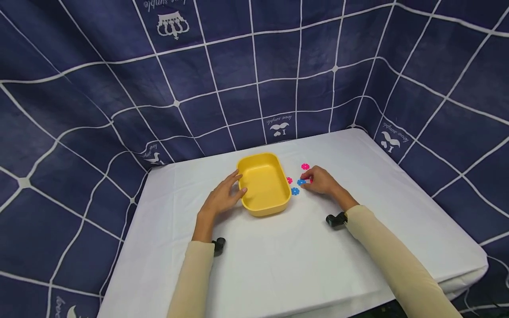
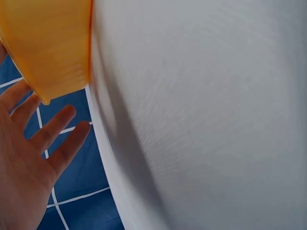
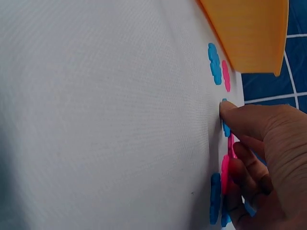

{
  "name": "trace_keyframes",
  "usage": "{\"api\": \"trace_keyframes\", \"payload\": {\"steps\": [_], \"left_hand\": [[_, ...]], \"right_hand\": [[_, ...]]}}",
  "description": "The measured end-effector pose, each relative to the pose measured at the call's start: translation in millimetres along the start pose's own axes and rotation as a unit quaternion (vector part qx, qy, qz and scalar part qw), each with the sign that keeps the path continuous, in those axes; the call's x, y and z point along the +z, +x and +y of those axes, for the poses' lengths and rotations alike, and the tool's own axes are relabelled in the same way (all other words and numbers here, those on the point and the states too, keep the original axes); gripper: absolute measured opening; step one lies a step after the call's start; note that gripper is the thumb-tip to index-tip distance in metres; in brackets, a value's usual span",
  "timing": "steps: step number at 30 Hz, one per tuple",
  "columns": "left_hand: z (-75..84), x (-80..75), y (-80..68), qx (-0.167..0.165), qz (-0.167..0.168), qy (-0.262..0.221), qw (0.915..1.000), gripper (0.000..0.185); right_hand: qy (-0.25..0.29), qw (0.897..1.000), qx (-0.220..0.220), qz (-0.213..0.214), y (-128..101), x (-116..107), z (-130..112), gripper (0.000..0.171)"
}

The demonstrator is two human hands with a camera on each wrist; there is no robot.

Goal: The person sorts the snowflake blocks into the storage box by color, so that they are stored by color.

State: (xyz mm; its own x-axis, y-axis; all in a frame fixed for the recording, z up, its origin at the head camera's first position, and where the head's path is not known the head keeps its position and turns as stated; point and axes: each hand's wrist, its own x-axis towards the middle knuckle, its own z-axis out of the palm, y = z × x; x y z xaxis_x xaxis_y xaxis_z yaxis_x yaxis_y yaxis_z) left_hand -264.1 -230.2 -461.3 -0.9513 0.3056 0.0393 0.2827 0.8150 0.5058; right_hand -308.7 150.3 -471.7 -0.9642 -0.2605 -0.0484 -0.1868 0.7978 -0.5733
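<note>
A yellow rectangular tray stands on the white-covered table. My left hand rests against its left rim, fingers spread and relaxed; in the left wrist view the fingertips meet the rim of the tray. Right of the tray, my right hand pinches a blue flower-shaped piece low over the cloth, the thumb on its near side. Under the curled fingers in the right wrist view are a pink piece and a blue piece, partly hidden by the hand.
Another blue flower piece and a pink one lie close to the tray's right side. Farther back is a pink flower piece. A navy curtain with white grid lines hangs behind the table.
</note>
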Motion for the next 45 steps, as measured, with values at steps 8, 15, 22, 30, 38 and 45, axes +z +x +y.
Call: {"api": "trace_keyframes", "payload": {"steps": [8,15,22,30,38,45], "left_hand": [[3.1,-2.0,-2.7,-0.005,0.006,0.010,0.9999,0.069],[3.8,-1.1,-2.4,0.000,0.008,0.004,1.0000,0.067],[2.7,-1.7,-3.4,0.008,0.015,0.000,0.9998,0.068],[2.8,-2.8,-1.7,0.003,0.003,0.000,1.0000,0.072],[2.3,-4.5,-3.2,0.002,-0.013,0.004,0.9999,0.076],[-0.1,-8.1,-2.5,0.004,-0.013,0.000,0.9999,0.078]], "right_hand": [[-0.008,1.000,-0.006,0.007,-5,2,1,0.038],[-0.010,1.000,-0.011,0.027,-7,-2,1,0.037],[-0.005,0.999,-0.018,0.050,-10,-13,-14,0.036],[0.011,0.997,-0.014,0.072,-14,-26,-36,0.038],[0.026,0.993,-0.053,0.106,-13,-34,-64,0.038],[0.029,0.988,-0.088,0.121,-9,-36,-86,0.035]]}}
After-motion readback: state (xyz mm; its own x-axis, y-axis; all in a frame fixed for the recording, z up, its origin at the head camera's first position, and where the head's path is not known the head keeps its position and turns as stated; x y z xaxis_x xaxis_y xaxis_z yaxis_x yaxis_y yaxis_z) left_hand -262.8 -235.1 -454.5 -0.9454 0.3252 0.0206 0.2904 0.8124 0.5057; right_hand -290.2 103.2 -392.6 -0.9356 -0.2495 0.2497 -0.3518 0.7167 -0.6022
